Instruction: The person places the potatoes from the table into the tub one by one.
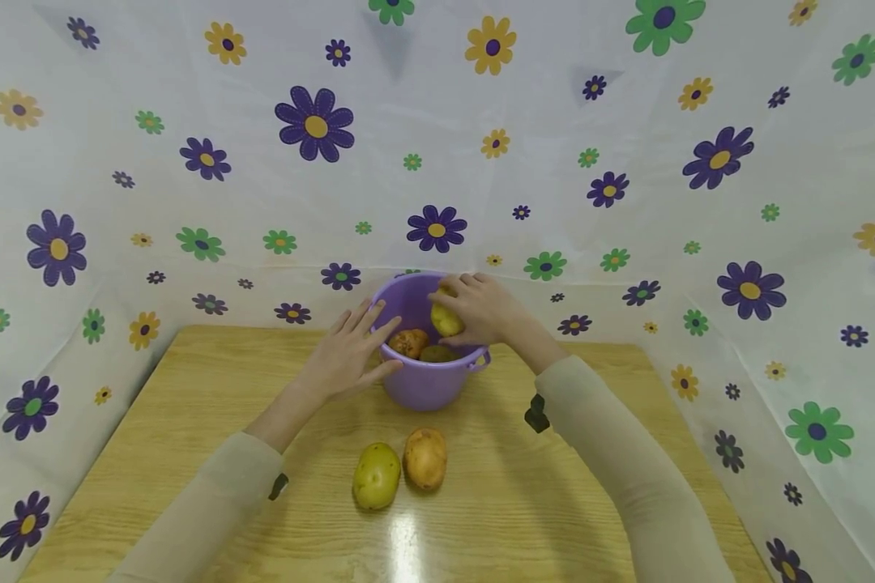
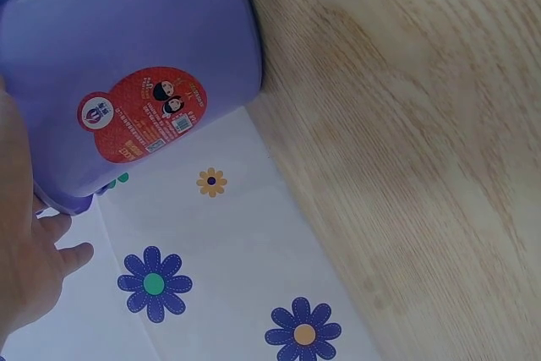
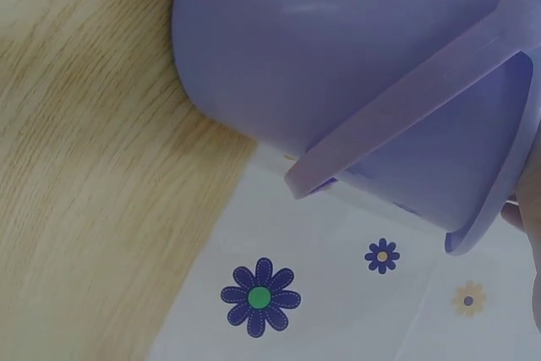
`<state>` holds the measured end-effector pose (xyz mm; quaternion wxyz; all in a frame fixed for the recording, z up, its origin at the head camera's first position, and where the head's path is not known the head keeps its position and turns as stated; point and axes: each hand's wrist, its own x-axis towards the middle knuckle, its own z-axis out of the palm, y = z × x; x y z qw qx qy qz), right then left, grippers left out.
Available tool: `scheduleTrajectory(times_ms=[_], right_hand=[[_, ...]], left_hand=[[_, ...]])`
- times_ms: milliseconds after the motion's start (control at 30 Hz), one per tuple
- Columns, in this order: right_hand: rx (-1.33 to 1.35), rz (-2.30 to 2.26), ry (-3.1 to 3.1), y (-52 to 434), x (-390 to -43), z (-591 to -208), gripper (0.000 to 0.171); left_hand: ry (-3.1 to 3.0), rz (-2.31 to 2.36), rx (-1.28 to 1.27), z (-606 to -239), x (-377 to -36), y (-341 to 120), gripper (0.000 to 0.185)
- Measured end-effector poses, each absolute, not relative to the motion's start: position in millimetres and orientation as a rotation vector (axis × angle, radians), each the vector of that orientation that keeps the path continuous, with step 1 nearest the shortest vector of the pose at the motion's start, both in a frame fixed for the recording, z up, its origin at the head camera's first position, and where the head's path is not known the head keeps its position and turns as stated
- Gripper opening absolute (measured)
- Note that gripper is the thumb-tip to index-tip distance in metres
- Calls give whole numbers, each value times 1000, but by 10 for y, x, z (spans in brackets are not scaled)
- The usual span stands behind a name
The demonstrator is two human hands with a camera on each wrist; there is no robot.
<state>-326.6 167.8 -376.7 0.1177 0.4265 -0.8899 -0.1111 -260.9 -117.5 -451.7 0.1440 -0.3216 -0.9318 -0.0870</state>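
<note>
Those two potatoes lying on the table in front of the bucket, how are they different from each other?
The left potato has yellow-green skin; the right potato is orange-brown. The left potato lies a little nearer the person, the right potato a little nearer the purple bucket. The left potato looks slightly longer, the right potato rounder. Both lie side by side on the wooden table, apparently touching, and neither hand is on them.

Yellow potato partly covered by the right hand, lowest potato in the purple bucket half hidden by its rim, sticker print too small to be read, left hand cut off at the left wrist view's edge, bucket top cropped in both wrist views
</note>
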Motion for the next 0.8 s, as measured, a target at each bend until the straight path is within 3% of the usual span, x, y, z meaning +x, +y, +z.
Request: scheduleTrajectory(times_ms=[300,533,800], right_hand=[[1274,-441,-2642,1619,-3283,-3757,80],[1252,-453,-2674,1614,-3316,-3783,81],[1249,-470,-2687,1613,-3310,-3775,83]], left_hand=[[-2674,-253,-925,-4519,-2601,-1172,99],[-2667,-247,-927,-4525,-2604,-1174,84],[-2662,-236,-928,-4540,-2615,-1181,94]])
